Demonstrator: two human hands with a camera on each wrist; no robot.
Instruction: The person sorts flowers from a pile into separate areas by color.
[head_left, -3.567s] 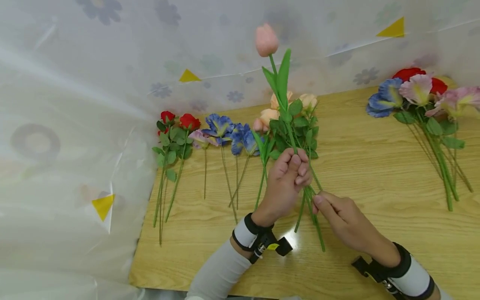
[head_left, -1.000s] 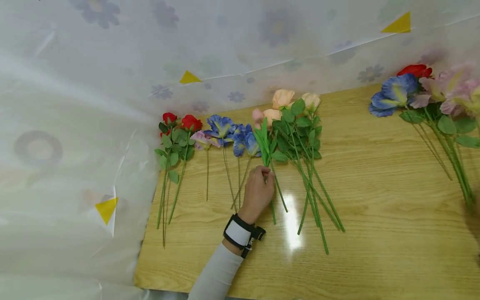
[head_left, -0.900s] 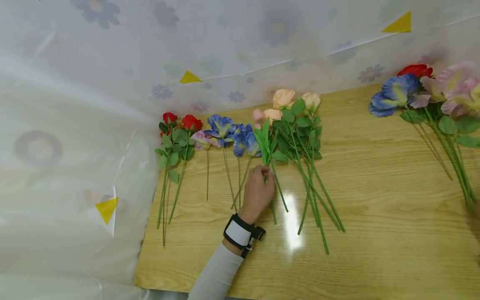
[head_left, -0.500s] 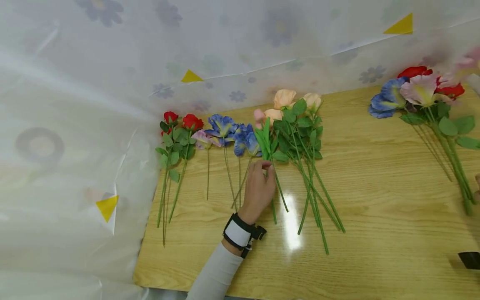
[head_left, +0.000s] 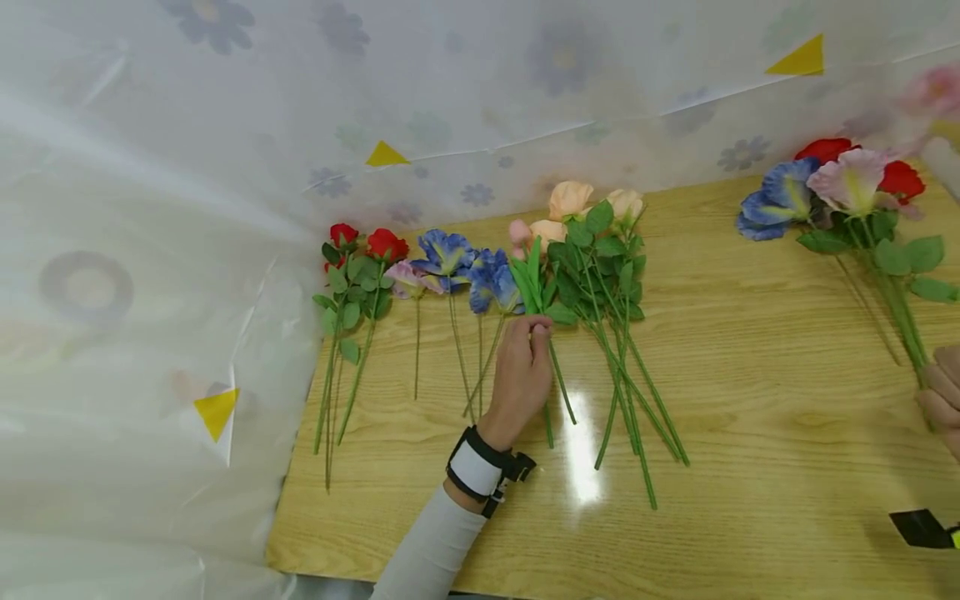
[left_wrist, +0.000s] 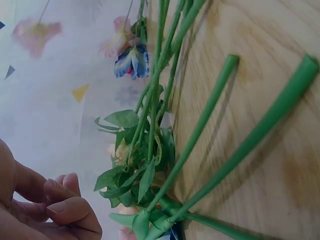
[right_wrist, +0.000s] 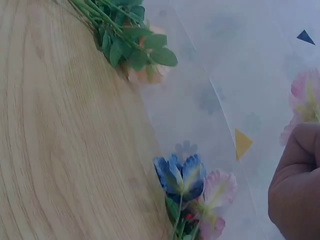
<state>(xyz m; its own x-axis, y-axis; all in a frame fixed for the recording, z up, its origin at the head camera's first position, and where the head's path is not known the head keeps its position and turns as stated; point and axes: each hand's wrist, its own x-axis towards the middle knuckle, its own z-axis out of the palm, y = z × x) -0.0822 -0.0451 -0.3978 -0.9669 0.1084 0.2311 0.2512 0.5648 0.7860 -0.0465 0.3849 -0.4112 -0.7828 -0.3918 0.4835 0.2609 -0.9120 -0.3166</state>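
In the head view my left hand (head_left: 520, 367) hovers by the green leaves (head_left: 531, 279) and stems of the tulips lying mid-table. The left wrist view shows its fingers loosely curled with nothing between them, apart from the tulip stems (left_wrist: 240, 150). At the right edge my right hand (head_left: 943, 396) is only partly visible, beside the stems of a mixed bunch (head_left: 892, 292). Its curled fingers hold a pink-and-yellow iris (right_wrist: 306, 95), raised off the table; the grip on the stem is hidden. That iris head is blurred at the head view's top right.
Peach roses (head_left: 570, 200) with crossing stems lie right of the tulips. To the left are blue irises (head_left: 444, 254), a lilac iris (head_left: 407, 279) and red roses (head_left: 386, 244). A translucent floral curtain (head_left: 480, 92) hangs along the wooden table's (head_left: 750, 467) back and left edges.
The tulip both hands had is now on the table. My left hand shifted slightly toward the leaves. My right hand came into view from the right, and a pink iris rose from the mixed bunch.
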